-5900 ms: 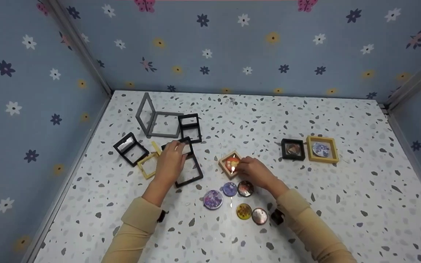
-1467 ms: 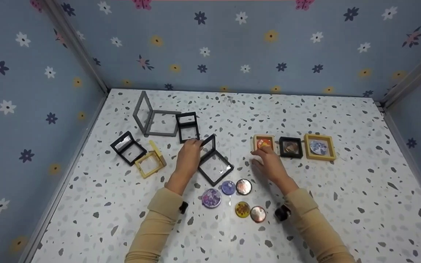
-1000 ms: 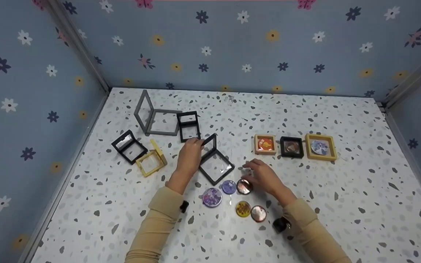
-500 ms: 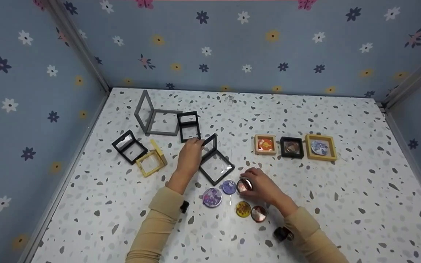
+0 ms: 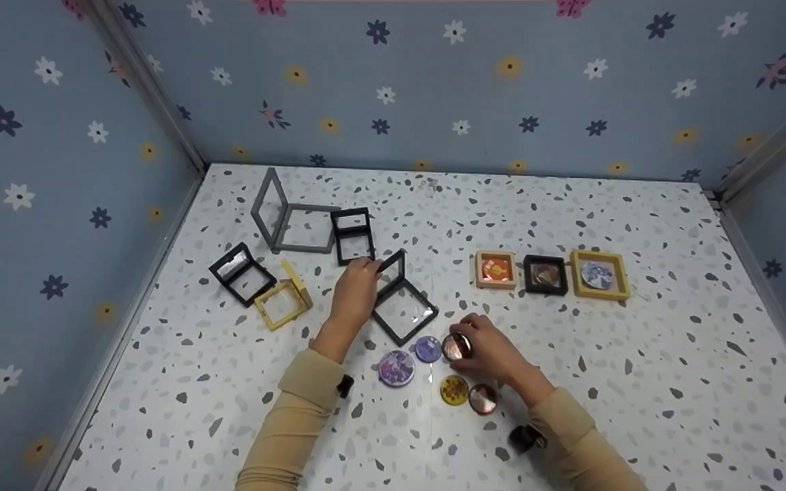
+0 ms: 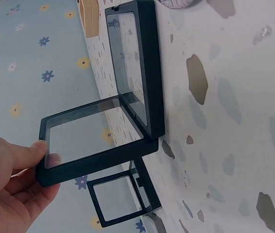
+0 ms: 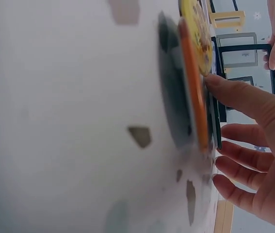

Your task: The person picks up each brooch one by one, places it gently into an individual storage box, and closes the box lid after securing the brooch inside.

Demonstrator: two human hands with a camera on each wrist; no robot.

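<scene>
My left hand (image 5: 354, 290) pinches the raised half of a black hinged display frame (image 6: 154, 73), thumb on one side of the rim and fingers on the other. The frame's lower half lies flat on the table, its clear film showing nothing inside. My right hand (image 5: 490, 349) has thumb and fingers at opposite edges of a shiny dark round badge (image 5: 456, 346), which lies on the table. Close by are a small blue-purple badge (image 5: 428, 349), a larger purple badge (image 5: 396, 369), a yellow badge (image 5: 454, 390) and a shiny reddish badge (image 5: 483, 399).
At right stand a light wood frame (image 5: 479, 271), a black frame (image 5: 544, 290) and a yellow frame (image 5: 600, 294), each holding a badge. At left, a grey frame (image 5: 306, 249), two small black frames (image 5: 343, 249) and a yellow one (image 5: 288, 318) stand opened. Flowered walls border the table.
The light wood frame with its orange badge has joined the row at right. The left hand and its black frame have shifted right. The right hand has come down to the dark badge.
</scene>
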